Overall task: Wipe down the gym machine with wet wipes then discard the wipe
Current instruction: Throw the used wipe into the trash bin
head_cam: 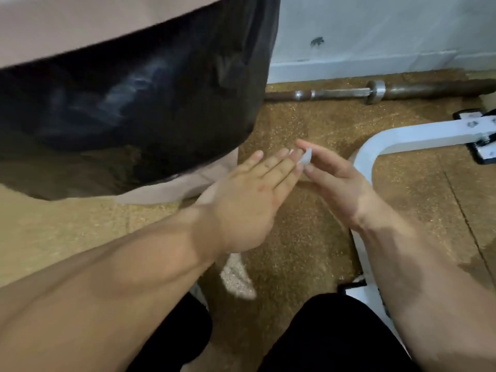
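A small crumpled white wet wipe (386, 157) is pinched in the fingertips of my right hand (339, 181), low over the floor. My left hand (249, 200) lies flat with fingers stretched out, its fingertips touching the wipe and the right fingers. Just left of both hands stands a bin lined with a black plastic bag (128, 103), its beige rim at the top of the view. The gym machine's white metal frame (386, 140) curves along the floor to the right of my right hand.
A rusty barbell (375, 93) lies on the floor along the white wall at the back. Brown speckled rubber flooring (295, 237) covers the ground. My knees in black trousers (322, 339) fill the bottom edge. A white machine foot with bolts (477, 130) sits at far right.
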`<action>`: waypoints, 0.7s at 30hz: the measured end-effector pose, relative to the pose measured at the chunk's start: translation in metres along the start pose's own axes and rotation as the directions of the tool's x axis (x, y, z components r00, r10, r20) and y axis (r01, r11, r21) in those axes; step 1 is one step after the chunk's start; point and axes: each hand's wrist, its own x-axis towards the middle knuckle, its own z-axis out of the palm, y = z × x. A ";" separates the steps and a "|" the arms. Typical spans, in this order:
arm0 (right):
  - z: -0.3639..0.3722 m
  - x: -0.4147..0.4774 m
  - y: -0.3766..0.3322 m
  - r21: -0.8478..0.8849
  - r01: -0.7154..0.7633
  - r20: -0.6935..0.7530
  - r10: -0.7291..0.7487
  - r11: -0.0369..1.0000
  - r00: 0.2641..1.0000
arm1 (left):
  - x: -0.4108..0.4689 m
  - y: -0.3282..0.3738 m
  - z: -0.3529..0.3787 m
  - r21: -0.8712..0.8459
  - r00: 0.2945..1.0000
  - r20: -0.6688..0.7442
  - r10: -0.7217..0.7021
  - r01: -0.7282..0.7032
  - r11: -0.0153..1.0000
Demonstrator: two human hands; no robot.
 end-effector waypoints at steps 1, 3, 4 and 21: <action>0.009 0.002 -0.005 0.031 0.003 0.012 -0.003 1.000 1.000 | -0.010 -0.004 -0.002 -0.011 1.000 -0.009 -0.005 0.005 1.000; 0.021 0.002 -0.022 0.031 -0.003 0.036 0.002 1.000 0.999 | -0.022 -0.012 -0.009 -0.020 0.999 -0.022 0.028 -0.028 0.999; 0.024 0.002 -0.032 0.012 -0.006 0.055 0.006 1.000 0.998 | -0.026 -0.016 -0.013 -0.025 0.999 -0.024 0.044 -0.045 0.999; 0.141 -0.085 -0.294 0.102 -0.247 -0.196 0.263 0.964 0.945 | -0.171 -0.086 -0.213 -0.259 0.970 -0.215 0.113 -0.169 0.951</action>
